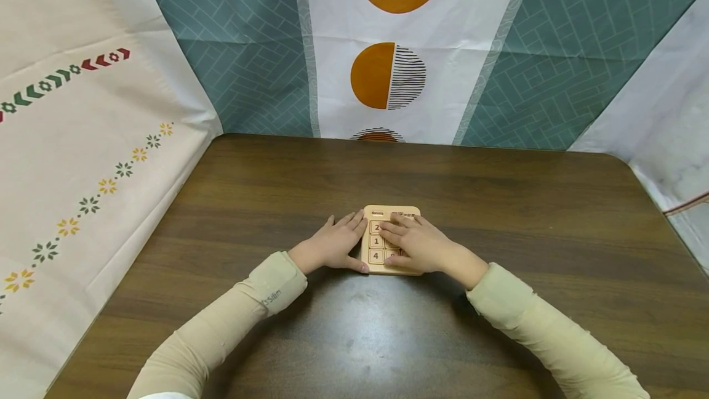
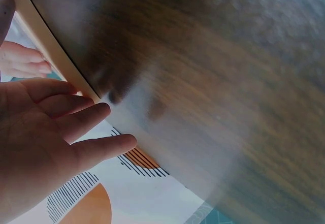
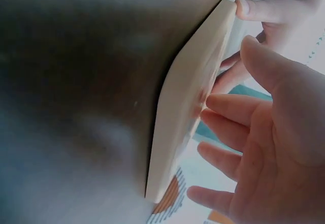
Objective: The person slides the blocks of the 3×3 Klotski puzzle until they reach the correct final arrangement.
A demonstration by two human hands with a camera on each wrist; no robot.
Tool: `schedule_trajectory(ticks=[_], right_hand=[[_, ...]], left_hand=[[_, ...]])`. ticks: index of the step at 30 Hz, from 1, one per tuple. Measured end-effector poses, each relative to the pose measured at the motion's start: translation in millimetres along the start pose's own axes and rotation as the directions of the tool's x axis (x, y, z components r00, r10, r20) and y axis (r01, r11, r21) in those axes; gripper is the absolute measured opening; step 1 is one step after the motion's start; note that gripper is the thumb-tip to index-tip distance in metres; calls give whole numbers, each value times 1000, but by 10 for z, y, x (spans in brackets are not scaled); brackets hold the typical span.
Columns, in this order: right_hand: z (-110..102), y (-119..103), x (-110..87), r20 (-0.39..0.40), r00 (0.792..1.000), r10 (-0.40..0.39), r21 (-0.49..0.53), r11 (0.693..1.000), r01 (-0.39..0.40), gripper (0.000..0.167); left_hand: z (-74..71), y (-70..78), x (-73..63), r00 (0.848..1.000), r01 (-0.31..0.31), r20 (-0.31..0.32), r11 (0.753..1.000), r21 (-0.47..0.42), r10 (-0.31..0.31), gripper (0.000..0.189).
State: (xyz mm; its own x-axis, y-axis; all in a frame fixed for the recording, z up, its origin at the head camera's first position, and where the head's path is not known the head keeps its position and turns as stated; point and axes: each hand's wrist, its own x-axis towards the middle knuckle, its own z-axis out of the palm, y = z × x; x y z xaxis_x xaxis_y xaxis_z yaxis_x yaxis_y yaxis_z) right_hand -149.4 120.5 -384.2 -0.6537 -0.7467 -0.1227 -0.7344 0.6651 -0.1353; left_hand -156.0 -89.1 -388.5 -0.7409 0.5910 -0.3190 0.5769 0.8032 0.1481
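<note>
Sleeves [image 1: 191,343], left hand [image 1: 335,245], right hand [image 1: 425,246], fingers loosely apart, against number board [image 1: 376,241], long axis outward, heading [image 1: 377,213] farthest

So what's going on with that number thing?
A person has both bare hands at a number board lying on the table. The left grip is at the board's left edge. The right grip comes in from the right, fingers over the number tiles. You can read 2, 1 and 4 on the left.
</note>
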Motion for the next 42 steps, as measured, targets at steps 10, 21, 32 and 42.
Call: schedule_trajectory(ticks=[10,21,32,42], right_hand=[[6,-32,-260,-53,998,-21,-29,999,19,56],[-19,103,-148,-37,999,13,-10,1000,-13,57],[-59,99,-214,-34,999,29,-5,1000,-29,56],[-66,109,-448,-34,998,56,-46,997,-57,53]], left_hand=[[29,-3,14,1000,7,-8,1000,20,-7,102],[1,12,1,1000,2,-3,1000,16,-2,103],[4,9,4,1000,3,1,1000,18,-3,102],[1,4,0,1000,9,8,1000,11,-9,102]])
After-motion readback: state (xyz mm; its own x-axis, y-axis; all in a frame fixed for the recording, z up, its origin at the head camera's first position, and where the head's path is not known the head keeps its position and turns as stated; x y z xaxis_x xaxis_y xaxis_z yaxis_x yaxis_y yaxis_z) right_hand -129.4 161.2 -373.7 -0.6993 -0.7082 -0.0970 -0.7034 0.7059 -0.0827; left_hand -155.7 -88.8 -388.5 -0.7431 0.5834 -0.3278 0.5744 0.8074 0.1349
